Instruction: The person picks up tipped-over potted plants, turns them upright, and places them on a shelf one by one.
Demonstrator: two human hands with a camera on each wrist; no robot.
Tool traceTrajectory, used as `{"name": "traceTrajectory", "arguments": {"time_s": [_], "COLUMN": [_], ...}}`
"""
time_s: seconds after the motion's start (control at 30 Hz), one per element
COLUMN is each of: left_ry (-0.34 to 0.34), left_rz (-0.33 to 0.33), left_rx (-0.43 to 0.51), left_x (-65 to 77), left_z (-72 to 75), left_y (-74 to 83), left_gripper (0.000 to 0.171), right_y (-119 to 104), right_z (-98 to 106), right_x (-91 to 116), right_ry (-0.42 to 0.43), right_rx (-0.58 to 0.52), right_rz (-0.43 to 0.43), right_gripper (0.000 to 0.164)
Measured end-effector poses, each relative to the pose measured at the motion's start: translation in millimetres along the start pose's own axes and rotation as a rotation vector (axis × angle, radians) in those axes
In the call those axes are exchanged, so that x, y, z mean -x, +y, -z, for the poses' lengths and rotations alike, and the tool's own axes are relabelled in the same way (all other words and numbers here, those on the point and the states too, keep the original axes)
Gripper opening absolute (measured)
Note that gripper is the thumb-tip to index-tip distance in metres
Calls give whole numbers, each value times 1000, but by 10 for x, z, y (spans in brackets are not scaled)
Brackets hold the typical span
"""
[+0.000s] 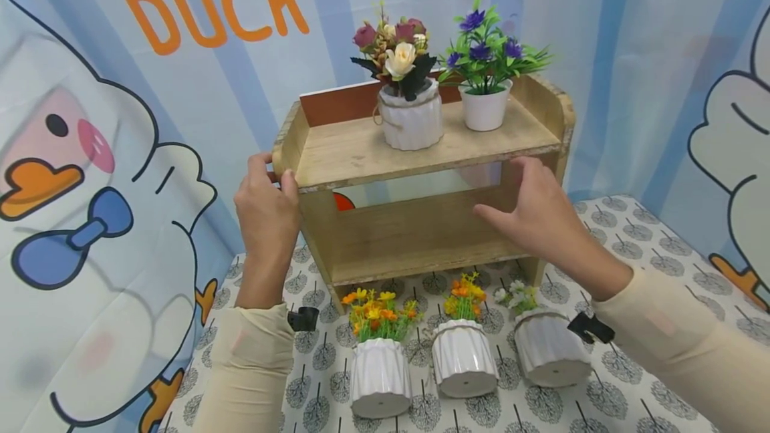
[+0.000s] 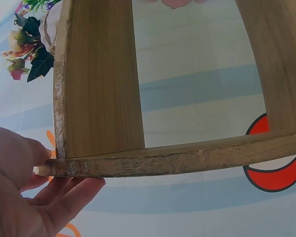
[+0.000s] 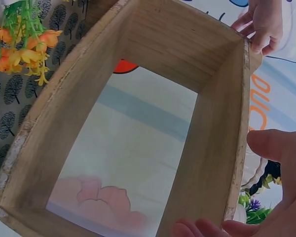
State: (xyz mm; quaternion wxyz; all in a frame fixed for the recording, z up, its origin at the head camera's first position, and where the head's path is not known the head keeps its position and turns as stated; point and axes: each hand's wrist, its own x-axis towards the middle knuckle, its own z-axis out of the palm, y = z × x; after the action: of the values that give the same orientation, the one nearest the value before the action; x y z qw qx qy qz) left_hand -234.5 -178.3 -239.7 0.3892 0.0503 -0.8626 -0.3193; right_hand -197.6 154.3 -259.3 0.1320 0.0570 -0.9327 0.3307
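Keeping the wooden shelf level behind the three flowerpots is probably best assured by even support, its upper left side being gripped by the left hand, the right hand held spread near its right front.

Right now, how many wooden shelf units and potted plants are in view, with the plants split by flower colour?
Wooden shelf unit: 1
Yellow-and-orange-flowered plants: 2
White-flowered plant: 1
Purple-flowered plant: 1
Dusky-pink-and-cream-flowered plant: 1
Total: 6 (1 shelf unit, 5 plants)
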Motion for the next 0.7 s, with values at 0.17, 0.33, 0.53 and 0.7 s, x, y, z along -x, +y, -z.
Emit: {"name": "traceTrajectory", "arguments": {"time_s": [0.17, 0.33, 0.53, 0.7], "left_ry": [2, 9, 16, 20], "left_rz": [-2, -14, -22, -24], "left_rx": [9, 17, 22, 18], "left_x": [0, -2, -3, -5], "left_z": [5, 7, 5, 6], "left_y": [-7, -12, -14, -17], "left_gripper": [35, 34, 33, 33], "right_y": [64, 137, 196, 239], "right_z": [-34, -71, -99, -128], "right_x": [24, 49, 65, 102], "right_ry": [-55, -104, -148, -200], "right_rx": [20, 40, 74, 89], "right_rz": [-22, -39, -54, -69], "right_gripper": [96, 96, 99, 98]}}
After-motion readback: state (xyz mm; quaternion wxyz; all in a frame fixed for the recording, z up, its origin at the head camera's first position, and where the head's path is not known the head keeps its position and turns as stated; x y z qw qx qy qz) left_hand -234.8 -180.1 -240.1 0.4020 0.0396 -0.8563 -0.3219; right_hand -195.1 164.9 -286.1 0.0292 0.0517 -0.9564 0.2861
